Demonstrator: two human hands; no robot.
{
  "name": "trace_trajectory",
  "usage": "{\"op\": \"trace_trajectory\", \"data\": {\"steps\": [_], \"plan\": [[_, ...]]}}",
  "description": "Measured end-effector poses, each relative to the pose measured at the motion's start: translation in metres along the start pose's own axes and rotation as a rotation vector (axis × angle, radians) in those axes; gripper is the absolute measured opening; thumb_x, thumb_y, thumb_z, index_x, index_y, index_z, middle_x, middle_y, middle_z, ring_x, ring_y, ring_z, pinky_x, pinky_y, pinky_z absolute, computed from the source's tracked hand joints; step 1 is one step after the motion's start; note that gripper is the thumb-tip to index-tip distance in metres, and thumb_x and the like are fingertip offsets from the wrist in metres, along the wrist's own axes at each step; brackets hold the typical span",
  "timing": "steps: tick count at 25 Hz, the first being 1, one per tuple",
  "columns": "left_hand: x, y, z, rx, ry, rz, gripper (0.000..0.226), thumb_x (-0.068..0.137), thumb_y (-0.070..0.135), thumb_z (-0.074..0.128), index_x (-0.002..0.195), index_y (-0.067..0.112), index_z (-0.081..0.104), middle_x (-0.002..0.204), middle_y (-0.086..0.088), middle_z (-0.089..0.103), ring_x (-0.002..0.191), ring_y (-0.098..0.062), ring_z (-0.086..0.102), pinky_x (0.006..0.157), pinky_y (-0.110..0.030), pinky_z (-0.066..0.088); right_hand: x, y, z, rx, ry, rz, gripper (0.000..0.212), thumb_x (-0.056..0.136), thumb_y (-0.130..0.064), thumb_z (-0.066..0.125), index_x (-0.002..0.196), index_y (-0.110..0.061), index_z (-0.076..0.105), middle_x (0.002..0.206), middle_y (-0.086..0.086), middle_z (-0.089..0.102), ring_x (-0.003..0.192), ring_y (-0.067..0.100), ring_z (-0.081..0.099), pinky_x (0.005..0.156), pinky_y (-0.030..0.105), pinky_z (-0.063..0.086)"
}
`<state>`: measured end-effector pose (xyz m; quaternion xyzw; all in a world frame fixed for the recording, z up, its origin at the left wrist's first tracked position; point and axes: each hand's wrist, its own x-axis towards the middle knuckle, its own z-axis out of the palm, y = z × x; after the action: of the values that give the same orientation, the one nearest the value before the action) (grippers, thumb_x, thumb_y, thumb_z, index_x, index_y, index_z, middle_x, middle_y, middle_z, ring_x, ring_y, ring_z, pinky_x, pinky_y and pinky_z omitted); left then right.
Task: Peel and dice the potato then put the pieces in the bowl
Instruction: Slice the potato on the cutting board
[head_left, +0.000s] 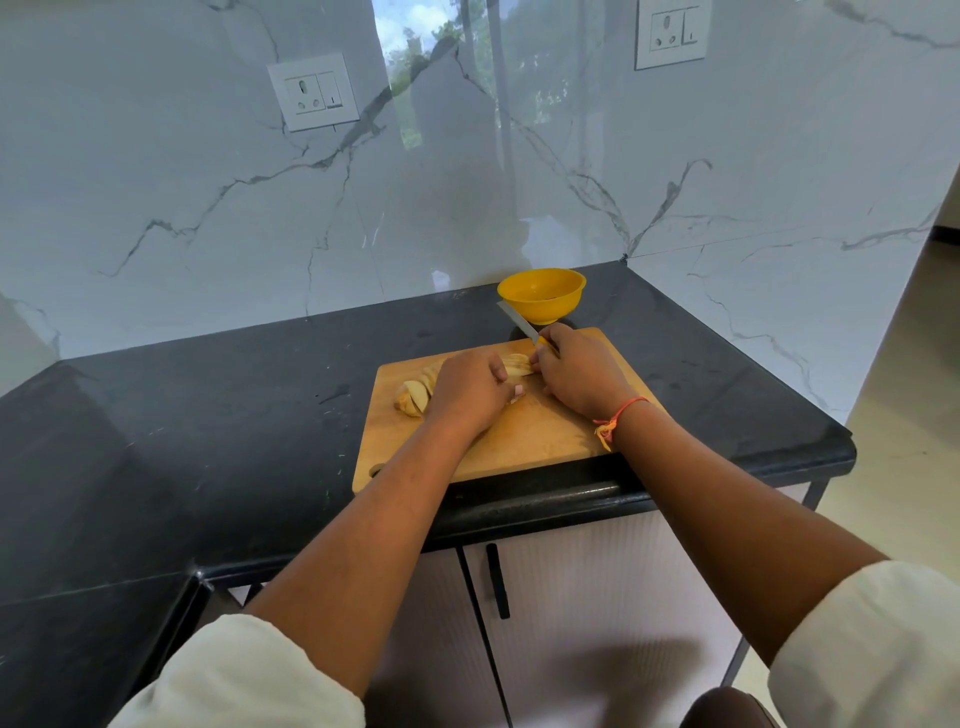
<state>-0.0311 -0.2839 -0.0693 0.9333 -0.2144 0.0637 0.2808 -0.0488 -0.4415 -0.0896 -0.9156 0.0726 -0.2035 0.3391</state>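
Seen from the head: the left hand curls over the peeled potato mid cutting board. The right hand grips the knife (blade tipped toward the bowl past the far edge). Both hands crowd one piece, so a slip could nick fingers. The potato's long axis runs from left edge toward far right corner, with slices at its left end.

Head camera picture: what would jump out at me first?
The bright yellow bowl at the back of the dark counter, just beyond the wooden cutting board. On the board, the left hand holds the cut potato while the right hand grips a knife, blade pointing toward the bowl.
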Motion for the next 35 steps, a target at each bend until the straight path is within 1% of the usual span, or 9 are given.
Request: {"op": "trace_trajectory", "data": {"steps": [5,7,10,13,15,20,26,32,35], "plan": [[-0.007,-0.001,-0.004,-0.071,0.045,-0.005,0.012,0.086,0.029,0.076,0.097,0.023,0.072,0.096,-0.004,0.073,0.094,-0.023,0.067,0.087,-0.034,0.053,-0.006,-0.007,-0.007,0.064,0.112,0.038,0.025,0.101,-0.026,0.047,0.115,-0.015,0.065,0.092,0.004,0.070,0.076,0.019,0.066,0.077,0.042,0.058],[-0.010,0.000,-0.008,-0.124,0.003,-0.015,0.004,0.089,0.023,0.073,0.093,0.025,0.073,0.087,-0.005,0.075,0.085,-0.021,0.071,0.089,-0.039,0.056,-0.013,-0.012,-0.012,0.058,0.117,0.048,0.026,0.099,-0.024,0.049,0.116,-0.015,0.067,0.093,0.005,0.071,0.078,0.019,0.066,0.080,0.042,0.057],[-0.012,0.002,-0.011,-0.202,-0.067,-0.070,0.014,0.091,0.013,0.069,0.086,0.025,0.076,0.072,0.001,0.074,0.070,-0.013,0.069,0.086,-0.039,0.059,-0.029,-0.024,-0.021,0.000,0.032,0.044,0.035,0.097,-0.021,0.052,0.130,-0.018,0.063,0.097,0.006,0.073,0.082,0.018,0.068,0.081,0.039,0.058],[-0.010,0.003,-0.020,-0.188,-0.172,-0.093,0.015,0.092,0.015,0.070,0.100,0.025,0.077,0.085,0.004,0.074,0.076,-0.010,0.066,0.079,-0.028,0.057,-0.046,-0.032,-0.035,-0.123,0.008,0.048,0.031,0.096,-0.023,0.052,0.123,-0.020,0.069,0.088,0.005,0.073,0.077,0.020,0.068,0.077,0.040,0.060],[-0.008,0.001,-0.024,-0.111,-0.224,-0.046,0.023,0.091,0.019,0.072,0.113,0.026,0.074,0.103,0.005,0.072,0.091,-0.010,0.064,0.082,-0.025,0.049,-0.056,-0.035,-0.043,-0.183,0.008,0.067,0.028,0.095,-0.025,0.053,0.110,-0.016,0.074,0.085,0.007,0.072,0.077,0.023,0.067,0.077,0.041,0.060],[-0.015,-0.007,-0.015,-0.118,-0.099,0.036,0.030,0.085,0.029,0.077,0.115,0.023,0.074,0.112,0.010,0.069,0.098,-0.004,0.055,0.085,-0.024,0.039,-0.072,-0.042,-0.048,-0.348,-0.098,0.073,0.029,0.096,-0.027,0.052,0.107,-0.013,0.076,0.086,0.007,0.071,0.079,0.021,0.065,0.077,0.037,0.059],[-0.020,-0.012,-0.001,-0.178,-0.008,0.029,0.035,0.085,0.043,0.075,0.114,0.022,0.074,0.104,0.007,0.071,0.096,-0.008,0.060,0.073,-0.021,0.044,-0.078,-0.047,-0.045,-0.352,-0.126,0.055,0.031,0.098,-0.025,0.051,0.118,-0.018,0.073,0.088,0.004,0.071,0.081,0.019,0.064,0.078,0.033,0.059],[-0.017,-0.011,0.005,-0.133,0.021,-0.034,0.041,0.081,0.042,0.080,0.114,0.020,0.071,0.107,0.005,0.071,0.099,-0.010,0.062,0.083,-0.026,0.047,-0.070,-0.050,-0.041,-0.392,-0.167,0.022,0.032,0.098,-0.026,0.050,0.119,-0.017,0.072,0.092,0.005,0.071,0.087,0.021,0.064,0.084,0.036,0.058],[-0.017,-0.010,0.004,-0.107,0.028,-0.027,0.035,0.082,0.041,0.079,0.110,0.019,0.074,0.104,0.005,0.072,0.097,-0.011,0.062,0.080,-0.027,0.046,-0.066,-0.051,-0.038,-0.430,-0.182,0.010,0.030,0.099,-0.027,0.050,0.115,-0.014,0.072,0.092,0.005,0.069,0.088,0.020,0.062,0.086,0.035,0.057]]}}
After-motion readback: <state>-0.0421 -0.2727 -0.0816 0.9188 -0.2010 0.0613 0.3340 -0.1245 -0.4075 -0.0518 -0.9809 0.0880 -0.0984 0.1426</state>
